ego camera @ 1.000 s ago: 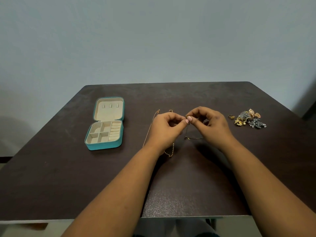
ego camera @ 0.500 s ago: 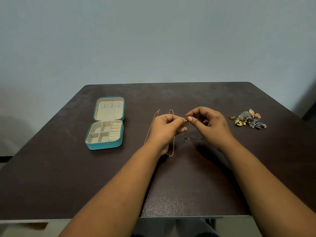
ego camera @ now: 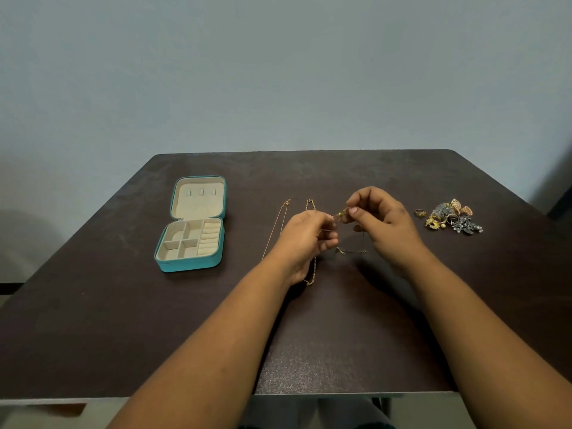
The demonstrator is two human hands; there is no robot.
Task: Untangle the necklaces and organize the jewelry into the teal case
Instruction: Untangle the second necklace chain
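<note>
My left hand point(ego camera: 305, 239) and my right hand point(ego camera: 382, 222) meet above the middle of the dark table point(ego camera: 340, 335), both pinching a thin gold necklace point(ego camera: 339, 215) with a small greenish bead between the fingertips. Its loose end point(ego camera: 351, 251) trails on the table under the hands. A thin gold chain point(ego camera: 277, 226) lies straight to the left, and a thicker gold chain point(ego camera: 312, 275) runs partly hidden under my left hand. The teal case point(ego camera: 193, 230) lies open at the left, its beige compartments holding nothing.
A heap of gold and silver rings, earrings and brooches point(ego camera: 452, 216) lies at the right of the table, with one gold ring point(ego camera: 420, 212) apart on its left. A pale wall rises behind the table's far edge.
My hands have drawn slightly apart. The left hand has dropped lower and toward me, and the bead of the necklace now shows between the fingertips.
</note>
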